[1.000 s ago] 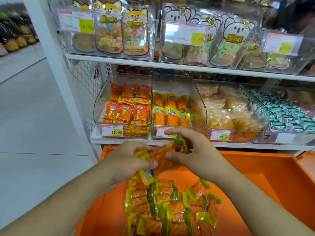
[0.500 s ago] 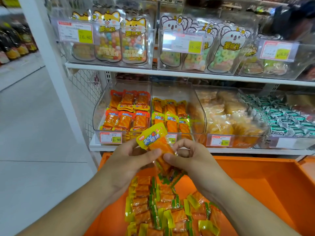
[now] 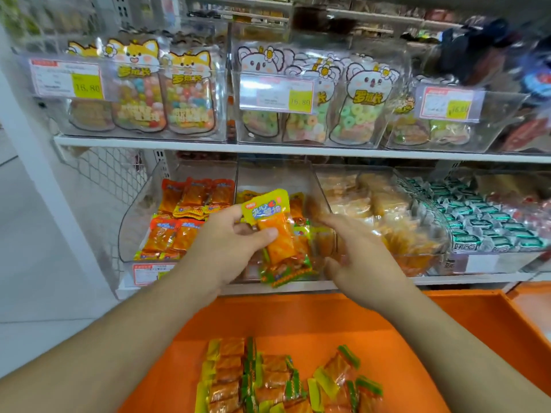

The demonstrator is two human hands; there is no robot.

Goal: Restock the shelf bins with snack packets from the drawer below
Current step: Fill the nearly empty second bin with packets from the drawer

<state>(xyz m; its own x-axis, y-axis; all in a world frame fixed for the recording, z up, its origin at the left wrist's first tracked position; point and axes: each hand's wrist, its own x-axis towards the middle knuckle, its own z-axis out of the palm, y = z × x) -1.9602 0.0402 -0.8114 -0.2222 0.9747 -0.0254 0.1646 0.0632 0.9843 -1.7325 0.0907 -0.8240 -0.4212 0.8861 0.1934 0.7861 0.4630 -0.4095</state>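
Left hand (image 3: 229,248) now lifted from over the orange drawer (image 3: 313,317) up to the front of the middle clear bin (image 3: 277,180) on the lower shelf (image 3: 465,280); half a second ago was lower, level with the bin's price tag. Thumb and fingers clamped round a small stack of yellow-topped snack packets (image 3: 275,234), top one upright, green-edged ones fanned out below. Right hand (image 3: 354,251) no longer on the packets: earlier pinched the stack from the right, now let go, apart from it, fingers spread and relaxed, blurred, holding nothing, in front of the wall between the middle bin and the bin of pale yellow packets (image 3: 372,210). Held stack overlaps the middle bin's front opening; cannot tell if already inside. More packets (image 3: 268,380) left in rows in the drawer, at frame bottom. Bin of red-orange packets (image 3: 182,216) to the left unchanged. View tilted upward since earlier, upper shelf with candy bags (image 3: 140,93) larger in frame
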